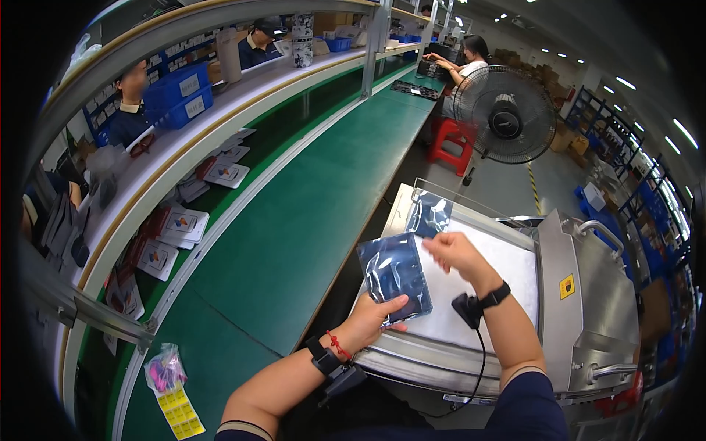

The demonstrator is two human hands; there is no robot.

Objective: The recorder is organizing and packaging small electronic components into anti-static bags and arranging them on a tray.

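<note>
My left hand (373, 317) grips the lower end of a shiny dark antistatic bag (397, 273), thumb on top, holding it tilted over a steel machine. Beside the bag's upper right edge is my right hand (457, 255), its fingers curled together in a pinch. Whether anything is between those fingertips is hidden. A second antistatic bag (430, 213) lies behind, at the far edge of the machine's white bed (489, 275). Both wrists wear black straps with small devices; a red cord circles the left wrist.
A green workbench (294, 213) runs along the left, below a shelf with blue bins (184, 103). Printed cards (180, 224) line its far side. Yellow labels (180, 413) lie at the near left. The machine's steel lid (588, 294) and a fan (505, 117) stand right; people work beyond.
</note>
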